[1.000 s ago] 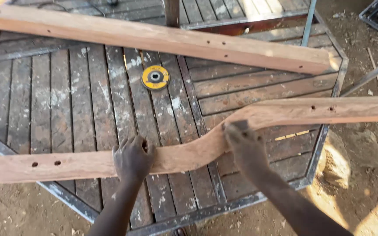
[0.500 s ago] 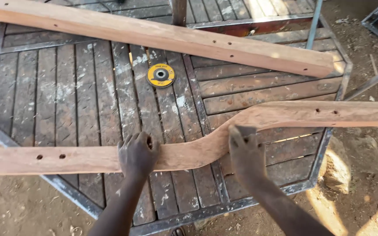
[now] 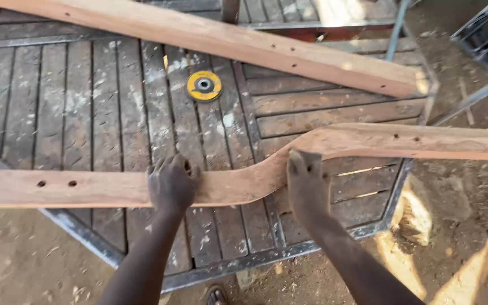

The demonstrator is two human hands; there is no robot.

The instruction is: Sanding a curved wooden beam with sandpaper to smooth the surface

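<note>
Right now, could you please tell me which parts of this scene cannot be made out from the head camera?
- Long curved reddish wooden plank: both ends cut off by the frame's left and right edges.
- Straight wooden beam: its far end runs off the top-left edge.
- Left hand and right hand: their grip under the plank is hidden by the hands' backs.
- Yellow round grinding disc: its markings are too small to tell.

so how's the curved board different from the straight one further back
The curved board bends in an S between two level ends; the straight board runs flat and diagonal. The left hand and right hand press on the curved board; nothing touches the straight board. The curved board overhangs the slatted table on both sides; the straight board's right end stops at the table's corner. Both are pale reddish wood with small drilled holes.
</note>
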